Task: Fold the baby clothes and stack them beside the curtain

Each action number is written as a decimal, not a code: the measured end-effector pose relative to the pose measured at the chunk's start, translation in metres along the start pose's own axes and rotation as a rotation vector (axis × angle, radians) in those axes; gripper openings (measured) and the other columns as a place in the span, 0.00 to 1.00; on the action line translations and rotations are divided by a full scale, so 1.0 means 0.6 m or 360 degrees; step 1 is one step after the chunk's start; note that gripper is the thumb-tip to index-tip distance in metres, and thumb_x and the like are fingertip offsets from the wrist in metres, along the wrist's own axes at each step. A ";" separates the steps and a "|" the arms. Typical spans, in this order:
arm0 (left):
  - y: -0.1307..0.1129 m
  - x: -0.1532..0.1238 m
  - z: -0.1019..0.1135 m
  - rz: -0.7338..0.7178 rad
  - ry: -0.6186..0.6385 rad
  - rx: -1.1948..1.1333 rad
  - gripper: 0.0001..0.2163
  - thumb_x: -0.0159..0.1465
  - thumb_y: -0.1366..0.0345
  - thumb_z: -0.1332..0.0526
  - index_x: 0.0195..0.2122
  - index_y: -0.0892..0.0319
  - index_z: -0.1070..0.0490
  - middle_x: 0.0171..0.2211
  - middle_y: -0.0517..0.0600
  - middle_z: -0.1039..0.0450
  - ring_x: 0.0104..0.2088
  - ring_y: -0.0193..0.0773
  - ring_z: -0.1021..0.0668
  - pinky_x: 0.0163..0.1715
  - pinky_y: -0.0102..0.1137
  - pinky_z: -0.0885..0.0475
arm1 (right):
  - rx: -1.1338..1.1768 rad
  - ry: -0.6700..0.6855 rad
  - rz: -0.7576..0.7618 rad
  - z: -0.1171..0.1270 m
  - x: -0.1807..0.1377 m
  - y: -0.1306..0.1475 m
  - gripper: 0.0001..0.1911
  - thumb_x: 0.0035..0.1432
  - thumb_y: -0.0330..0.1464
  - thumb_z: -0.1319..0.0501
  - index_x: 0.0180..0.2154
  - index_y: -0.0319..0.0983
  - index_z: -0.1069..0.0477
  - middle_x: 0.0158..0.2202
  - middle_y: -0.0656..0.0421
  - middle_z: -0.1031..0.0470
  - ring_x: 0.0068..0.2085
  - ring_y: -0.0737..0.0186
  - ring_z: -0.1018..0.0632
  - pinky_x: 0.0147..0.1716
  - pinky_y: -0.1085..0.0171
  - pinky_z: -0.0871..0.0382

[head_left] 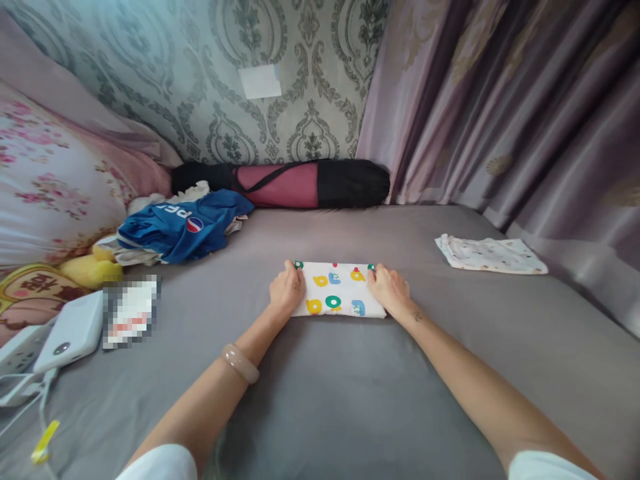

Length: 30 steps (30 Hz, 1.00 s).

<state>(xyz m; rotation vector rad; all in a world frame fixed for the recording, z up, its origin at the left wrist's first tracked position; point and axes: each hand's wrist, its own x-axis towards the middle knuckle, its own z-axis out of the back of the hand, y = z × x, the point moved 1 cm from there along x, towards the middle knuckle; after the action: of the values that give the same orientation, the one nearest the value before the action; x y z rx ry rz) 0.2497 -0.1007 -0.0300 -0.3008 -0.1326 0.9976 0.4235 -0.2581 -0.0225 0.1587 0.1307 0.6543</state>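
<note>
A small white cloth (338, 290) printed with coloured letters lies folded into a rectangle on the grey bed sheet (350, 393). My left hand (286, 288) rests on its left end with the fingers curled over the far corner. At the right end, my right hand (388, 288) lies the same way, fingers bent around the far corner. Both hands grip the cloth's edges. A pale bangle sits on my left wrist.
A second folded pale cloth (490, 255) lies at the right. A heap of clothes topped by a blue printed shirt (183, 227) sits at the left, near a floral pillow (50, 180). A dark and maroon roll bag (300, 183) lies against the wall. A white power bank (73, 331) and cables are at the near left. Curtains (525, 107) hang at the right.
</note>
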 end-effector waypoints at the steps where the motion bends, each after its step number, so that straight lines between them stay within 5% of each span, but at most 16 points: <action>1: 0.001 -0.001 0.002 0.0008 0.0026 0.0029 0.13 0.69 0.60 0.57 0.48 0.60 0.40 0.38 0.61 0.24 0.40 0.49 0.21 0.37 0.38 0.30 | -0.0013 -0.0003 -0.0001 0.002 0.000 -0.001 0.22 0.67 0.40 0.56 0.47 0.35 0.29 0.41 0.42 0.23 0.45 0.47 0.22 0.42 0.53 0.31; 5: 0.008 -0.007 0.013 -0.0110 -0.0131 0.0202 0.13 0.69 0.59 0.55 0.46 0.61 0.38 0.41 0.61 0.26 0.41 0.50 0.22 0.38 0.39 0.30 | -0.0077 0.0007 0.0009 0.015 -0.004 -0.010 0.21 0.67 0.39 0.55 0.46 0.35 0.28 0.41 0.42 0.23 0.44 0.47 0.22 0.42 0.54 0.31; 8: 0.000 -0.018 0.013 -0.0475 -0.0427 0.0224 0.13 0.68 0.62 0.54 0.47 0.62 0.35 0.48 0.64 0.30 0.50 0.51 0.27 0.47 0.43 0.32 | -0.0081 -0.0125 0.0130 0.024 -0.014 -0.001 0.19 0.66 0.30 0.56 0.48 0.34 0.29 0.42 0.42 0.23 0.46 0.47 0.22 0.44 0.53 0.32; 13: -0.048 -0.036 -0.017 -0.0903 -0.0357 0.0054 0.21 0.66 0.69 0.53 0.60 0.68 0.42 0.61 0.66 0.40 0.65 0.53 0.43 0.61 0.48 0.45 | 0.0129 -0.0317 0.0962 -0.003 -0.032 0.067 0.25 0.64 0.27 0.57 0.60 0.34 0.38 0.60 0.46 0.35 0.63 0.51 0.38 0.60 0.52 0.43; 20: -0.051 -0.030 -0.055 -0.0798 -0.0118 0.0186 0.24 0.68 0.66 0.56 0.62 0.73 0.43 0.64 0.66 0.44 0.66 0.55 0.45 0.64 0.48 0.51 | 0.0152 -0.0126 0.1110 -0.072 -0.030 0.097 0.27 0.65 0.30 0.59 0.63 0.27 0.43 0.65 0.45 0.44 0.66 0.52 0.44 0.64 0.51 0.53; 30: -0.017 -0.028 -0.048 -0.0526 -0.0035 0.0235 0.30 0.68 0.50 0.59 0.66 0.63 0.49 0.67 0.60 0.51 0.67 0.50 0.46 0.64 0.47 0.50 | 0.0014 -0.0105 0.0868 -0.068 -0.033 0.090 0.31 0.67 0.37 0.60 0.65 0.25 0.48 0.67 0.46 0.50 0.67 0.52 0.48 0.65 0.54 0.58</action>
<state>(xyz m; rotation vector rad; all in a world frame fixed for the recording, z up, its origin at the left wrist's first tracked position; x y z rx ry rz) 0.2557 -0.1256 -0.0538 -0.1266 -0.1234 0.6784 0.3686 -0.2236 -0.0507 0.2271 0.0245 1.1909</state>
